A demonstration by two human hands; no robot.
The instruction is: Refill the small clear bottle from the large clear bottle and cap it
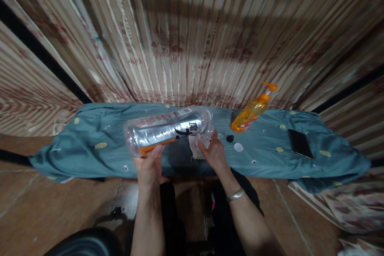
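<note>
A large clear plastic bottle [162, 128] with a silver label, dark lettering and an orange strip lies on its side, raised above the cloth-covered table. My left hand [150, 168] is closed around its lower left end, thumb along the near side. At the right end, my right hand [213, 150] grips the bottle, with its far fingers partly hidden. A small beige cloth [196, 150] shows just beneath, beside my right hand; whether the hand touches it I cannot tell. Right of that hand are a small black cap [230, 139] and a white disc [238, 147].
An orange pump bottle [250, 114] leans to the right in the view, near the back of the table [90, 148]. A dark flat phone-like object [300, 143] lies farther right. Striped curtains [192, 48] hang behind. A black rounded seat [85, 244] is at lower left.
</note>
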